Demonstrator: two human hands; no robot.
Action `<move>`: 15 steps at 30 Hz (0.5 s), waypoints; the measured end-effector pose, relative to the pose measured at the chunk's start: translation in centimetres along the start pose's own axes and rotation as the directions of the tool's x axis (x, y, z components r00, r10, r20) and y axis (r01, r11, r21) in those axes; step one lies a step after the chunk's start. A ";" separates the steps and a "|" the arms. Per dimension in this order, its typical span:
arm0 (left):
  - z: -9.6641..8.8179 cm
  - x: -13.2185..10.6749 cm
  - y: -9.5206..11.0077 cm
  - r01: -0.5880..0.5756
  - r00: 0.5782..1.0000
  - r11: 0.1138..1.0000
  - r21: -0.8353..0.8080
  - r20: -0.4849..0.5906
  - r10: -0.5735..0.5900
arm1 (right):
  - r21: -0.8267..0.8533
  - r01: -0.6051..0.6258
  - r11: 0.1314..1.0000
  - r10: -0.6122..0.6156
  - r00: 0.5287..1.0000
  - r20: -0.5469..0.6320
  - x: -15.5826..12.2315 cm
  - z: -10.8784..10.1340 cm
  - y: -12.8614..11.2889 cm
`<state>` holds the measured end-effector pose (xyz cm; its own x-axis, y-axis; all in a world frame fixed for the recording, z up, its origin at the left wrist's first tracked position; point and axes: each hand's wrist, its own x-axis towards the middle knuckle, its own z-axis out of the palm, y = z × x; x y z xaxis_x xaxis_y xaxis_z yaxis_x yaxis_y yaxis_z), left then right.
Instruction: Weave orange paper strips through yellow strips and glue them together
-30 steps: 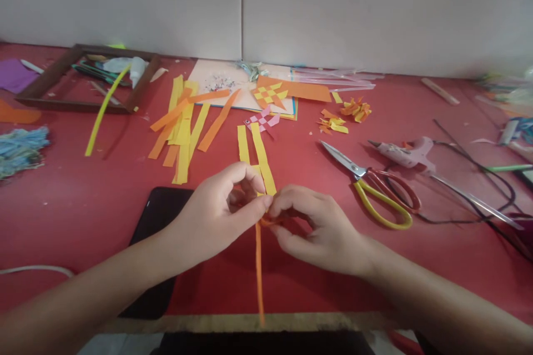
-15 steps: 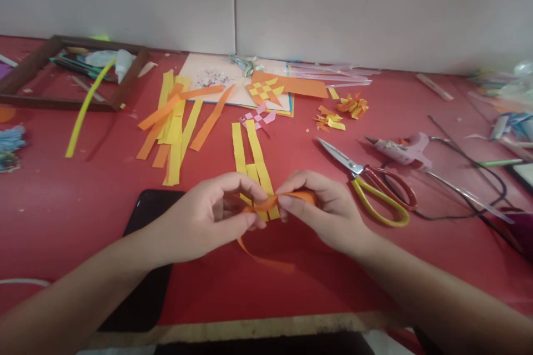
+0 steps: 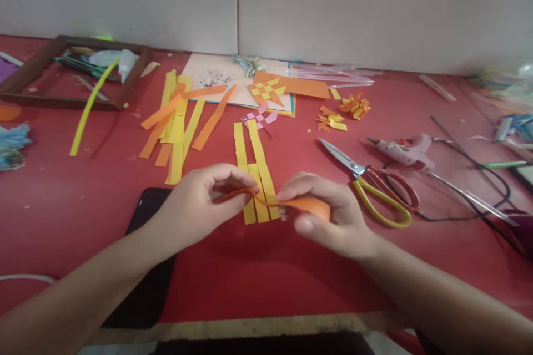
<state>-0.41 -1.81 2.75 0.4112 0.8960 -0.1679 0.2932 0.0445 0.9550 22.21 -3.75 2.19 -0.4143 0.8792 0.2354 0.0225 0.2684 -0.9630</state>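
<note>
An orange paper strip [image 3: 310, 206] stretches between both hands, just above the red table [image 3: 62, 194]. My left hand [image 3: 200, 205] pinches its left end between thumb and fingers. My right hand [image 3: 328, 216] grips the other end, which curls over the fingers. Directly beneath the strip lie three yellow paper strips [image 3: 256, 169] side by side, running away from me.
A black phone [image 3: 145, 255] lies under my left forearm. Scissors [image 3: 370, 180] and a pink glue gun [image 3: 402, 150] with a cable sit to the right. Loose yellow and orange strips [image 3: 179, 116], woven paper pieces [image 3: 264, 91] and a wooden frame [image 3: 66, 75] are farther back.
The orange strip hung down off the table edge a second ago; now both hands have drawn it up and stretched it sideways over the yellow strips. The hands have moved apart.
</note>
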 end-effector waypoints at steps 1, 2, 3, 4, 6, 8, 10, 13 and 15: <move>0.1 0.0 -0.1 -0.004 1.000 1.000 -0.024 -0.018 0.004 | 0.025 0.069 0.997 -0.071 0.994 0.078 0.0 -0.1 -0.2; 0.2 -0.1 -0.1 -0.004 0.999 0.999 -0.046 -0.038 0.003 | 0.044 0.115 0.992 -0.120 0.981 0.150 0.0 -0.1 -0.3; 0.4 -0.1 -0.1 -0.001 0.999 0.998 -0.068 -0.050 -0.003 | 0.044 0.140 0.989 -0.146 0.969 0.201 0.1 0.0 -0.4; 0.5 -0.2 -0.1 0.003 0.999 0.996 -0.092 -0.052 -0.008 | 0.013 0.146 0.989 -0.146 0.964 0.222 0.1 0.1 -0.5; 0.8 -0.3 0.0 0.003 1.000 0.989 -0.147 -0.025 -0.007 | -0.119 0.130 0.984 -0.109 0.980 0.167 0.1 0.6 -0.4; 1.2 -0.5 0.0 -0.004 1.000 0.982 -0.189 0.017 0.007 | -0.227 0.085 0.970 -0.082 0.996 0.023 -0.1 1.2 -0.1; 1.6 -0.5 0.1 0.003 0.999 0.978 -0.207 0.053 0.008 | -0.257 0.028 0.966 -0.047 0.996 -0.070 -0.2 1.7 0.2; 2.0 -0.5 0.3 0.027 0.996 0.975 -0.222 0.092 -0.007 | -0.256 -0.028 0.966 0.021 0.999 -0.029 -0.4 2.0 0.4; 2.1 -0.6 0.4 0.031 0.995 0.971 -0.235 0.096 -0.008 | -0.237 -0.067 0.969 0.066 0.998 -0.010 -0.4 2.0 0.4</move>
<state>1.26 -3.20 2.73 0.4900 0.8488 -0.1987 0.0945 0.1749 0.9800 20.54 -4.76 1.45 -0.4027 0.8990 0.1722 0.2656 0.2948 -0.9179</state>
